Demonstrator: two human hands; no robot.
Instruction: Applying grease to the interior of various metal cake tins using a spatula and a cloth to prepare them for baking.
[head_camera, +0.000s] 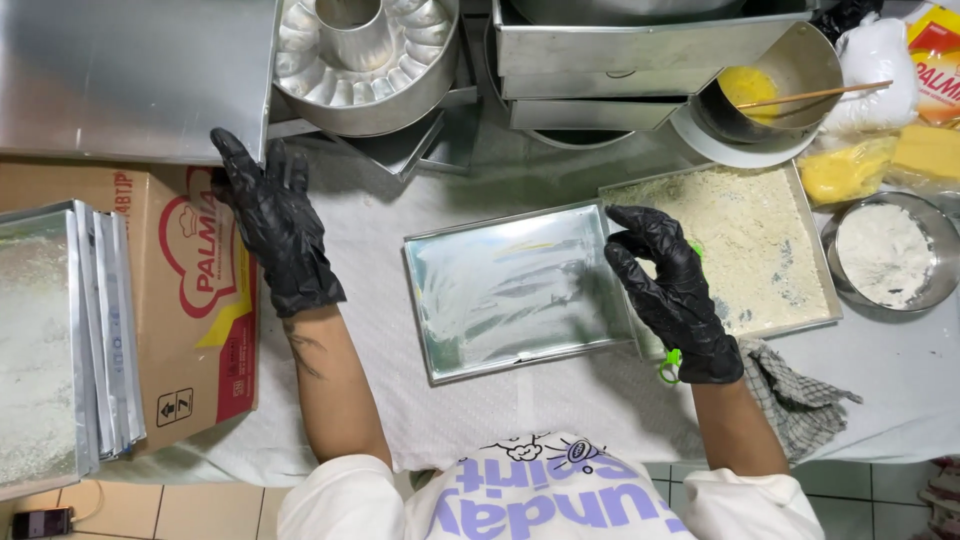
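Right hand (672, 295) pinches a green tool (669, 366) over the greased pan (515, 290); left hand (272, 222), fingers spread, braces on the box (190, 290).

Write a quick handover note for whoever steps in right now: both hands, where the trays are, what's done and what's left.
Left hand: gloved, open, resting on the cardboard box.
Right hand: gloved, at the right edge of the greased tray, with a green tool showing below the palm.
Crumb tray sits just right of it.
Done: tray smeared with grease.
Left: no crumbs on it yet.
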